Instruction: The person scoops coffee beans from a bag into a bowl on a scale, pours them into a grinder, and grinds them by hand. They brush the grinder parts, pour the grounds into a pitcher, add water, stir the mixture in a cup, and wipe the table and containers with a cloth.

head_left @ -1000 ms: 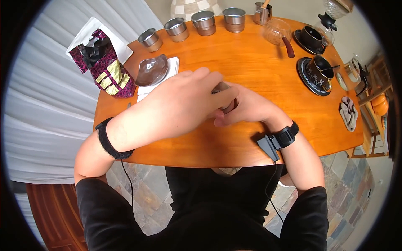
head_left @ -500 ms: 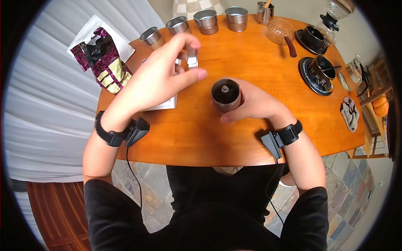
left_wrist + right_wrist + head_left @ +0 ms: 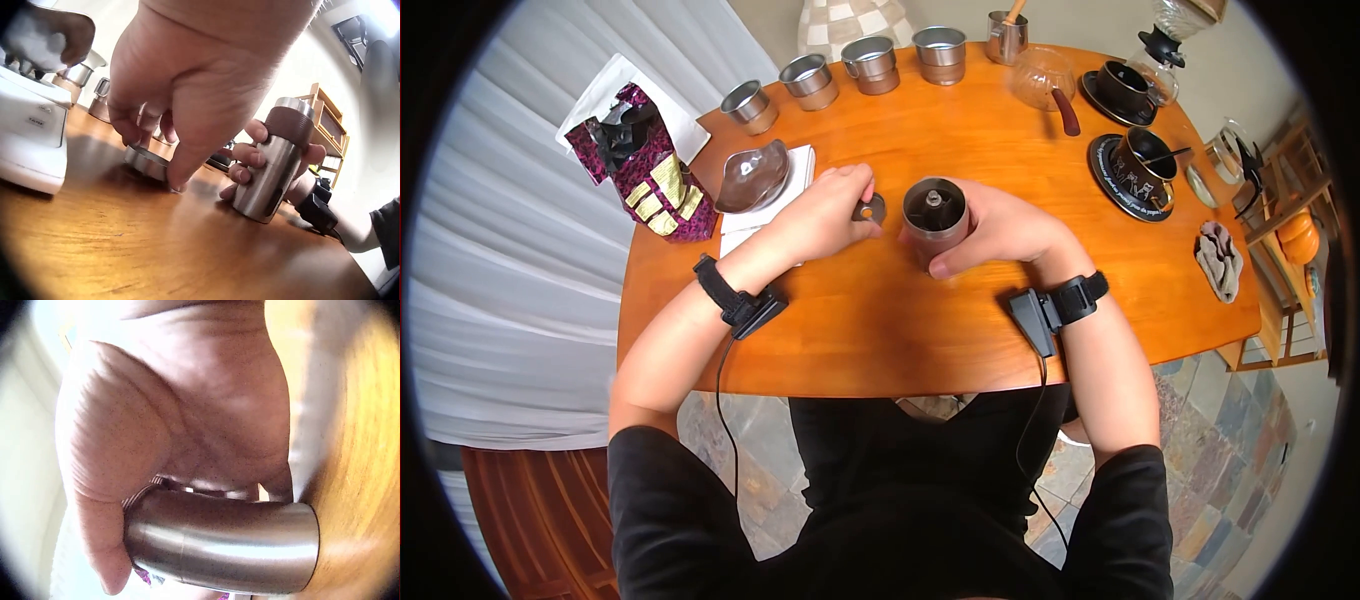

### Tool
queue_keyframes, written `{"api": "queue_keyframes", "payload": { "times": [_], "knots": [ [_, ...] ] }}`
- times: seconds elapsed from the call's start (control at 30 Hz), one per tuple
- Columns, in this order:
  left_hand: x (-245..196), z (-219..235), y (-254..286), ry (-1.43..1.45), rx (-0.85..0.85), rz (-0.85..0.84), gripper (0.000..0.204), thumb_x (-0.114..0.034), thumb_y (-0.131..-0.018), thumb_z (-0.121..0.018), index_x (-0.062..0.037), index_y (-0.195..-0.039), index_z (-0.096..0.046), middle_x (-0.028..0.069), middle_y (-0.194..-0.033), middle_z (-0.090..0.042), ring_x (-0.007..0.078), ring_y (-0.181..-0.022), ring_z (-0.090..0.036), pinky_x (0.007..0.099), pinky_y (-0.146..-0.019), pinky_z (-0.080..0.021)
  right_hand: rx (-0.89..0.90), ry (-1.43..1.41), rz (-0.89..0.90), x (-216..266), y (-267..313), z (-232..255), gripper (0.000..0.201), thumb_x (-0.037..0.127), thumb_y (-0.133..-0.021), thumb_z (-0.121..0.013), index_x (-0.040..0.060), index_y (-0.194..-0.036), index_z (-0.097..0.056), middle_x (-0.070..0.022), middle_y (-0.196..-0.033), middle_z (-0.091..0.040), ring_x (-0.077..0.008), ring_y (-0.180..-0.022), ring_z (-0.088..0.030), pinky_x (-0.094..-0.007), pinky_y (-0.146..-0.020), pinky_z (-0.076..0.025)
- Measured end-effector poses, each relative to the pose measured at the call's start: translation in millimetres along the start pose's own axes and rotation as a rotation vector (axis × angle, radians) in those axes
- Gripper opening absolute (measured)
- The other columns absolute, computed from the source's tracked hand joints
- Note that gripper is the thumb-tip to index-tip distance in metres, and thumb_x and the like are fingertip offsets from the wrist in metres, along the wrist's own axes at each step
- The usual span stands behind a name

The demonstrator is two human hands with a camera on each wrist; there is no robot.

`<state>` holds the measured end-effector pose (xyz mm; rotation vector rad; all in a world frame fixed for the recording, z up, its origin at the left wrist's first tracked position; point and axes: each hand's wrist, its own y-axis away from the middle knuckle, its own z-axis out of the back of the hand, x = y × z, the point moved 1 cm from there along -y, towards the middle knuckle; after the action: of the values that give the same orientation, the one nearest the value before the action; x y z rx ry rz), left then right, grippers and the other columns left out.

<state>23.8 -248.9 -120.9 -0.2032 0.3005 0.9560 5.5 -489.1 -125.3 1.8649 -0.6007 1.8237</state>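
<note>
In the head view my right hand point(image 3: 1005, 225) wraps round a hand coffee grinder point(image 3: 935, 243), its top uncovered and a small metal shaft showing inside. The grinder stands upright on the table, a steel body with a brown ribbed band, as the left wrist view shows. Just left of it, my left hand point(image 3: 825, 215) pinches a round metal lid point(image 3: 147, 164) between thumb and fingers, low over the wood. The right wrist view shows the steel body point(image 3: 231, 544) against my palm and thumb.
Behind my left hand a brown bowl point(image 3: 755, 175) sits on a white scale point(image 3: 795, 190), beside a purple coffee bag point(image 3: 650, 175). Several metal cups point(image 3: 870, 65) line the back edge. At right are a glass pot point(image 3: 1040, 78), black cups on saucers point(image 3: 1125, 200) and a cloth point(image 3: 1220, 262).
My left hand has lifted the lid off the grinder, swung it up and left, then lowered it near the table beside the grinder. My right hand has kept its grip on the grinder.
</note>
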Motion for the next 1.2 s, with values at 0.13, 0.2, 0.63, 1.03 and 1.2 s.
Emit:
{"api": "queue_keyframes", "payload": {
  "times": [0.13,0.2,0.63,1.03,1.2],
  "knots": [
    [11,-1,-6,-0.012,-0.038,0.030,0.039,-0.016,-0.080,-0.079,-0.0033,-0.097,-0.047,0.0178,-0.099,-0.056,0.0360,-0.096,-0.054,0.0394,-0.082,-0.046,-0.041,-0.002,0.002,-3,-1,-1,0.047,-0.003,-0.071,-0.079,0.0029,-0.112,-0.060,-0.0053,-0.098,-0.066,-0.0150,-0.080,-0.064,-0.0306,-0.072,-0.055],
    [12,-1,-4,0.013,-0.038,0.047,0.040,-0.015,-0.080,-0.079,-0.0034,-0.099,-0.047,0.0177,-0.099,-0.056,0.0361,-0.097,-0.054,0.0393,-0.083,-0.046,-0.030,0.014,0.000,-5,-3,1,0.048,-0.003,-0.070,-0.080,0.0029,-0.114,-0.059,-0.0055,-0.100,-0.066,-0.0151,-0.082,-0.064,-0.0309,-0.072,-0.055],
    [-51,63,21,0.122,-0.184,-0.263,0.059,-0.005,-0.079,-0.076,-0.0071,-0.132,-0.049,0.0109,-0.114,-0.064,0.0213,-0.088,-0.063,0.0314,-0.073,-0.050,-0.065,0.023,0.009,-10,-7,-2,0.051,0.000,-0.070,-0.081,0.0054,-0.115,-0.059,-0.0022,-0.104,-0.066,-0.0131,-0.097,-0.060,-0.0309,-0.087,-0.050],
    [-84,70,8,-0.012,0.009,-0.344,0.069,-0.002,-0.078,-0.075,-0.0062,-0.143,-0.050,0.0131,-0.110,-0.063,0.0296,-0.106,-0.058,0.0388,-0.090,-0.048,-0.093,0.033,0.086,-6,-7,-5,0.040,0.006,-0.073,-0.079,0.0061,-0.107,-0.057,-0.0012,-0.081,-0.062,-0.0115,-0.067,-0.060,-0.0252,-0.058,-0.048],
    [-81,56,5,-0.060,-0.044,-0.485,0.062,0.000,-0.084,-0.068,-0.0028,-0.142,-0.048,0.0179,-0.127,-0.059,0.0330,-0.121,-0.053,0.0390,-0.102,-0.043,-0.100,0.165,0.134,-10,-10,-3,0.037,0.005,-0.073,-0.078,0.0057,-0.104,-0.056,-0.0017,-0.080,-0.062,-0.0111,-0.064,-0.058,-0.0253,-0.055,-0.046]
  ]
}}
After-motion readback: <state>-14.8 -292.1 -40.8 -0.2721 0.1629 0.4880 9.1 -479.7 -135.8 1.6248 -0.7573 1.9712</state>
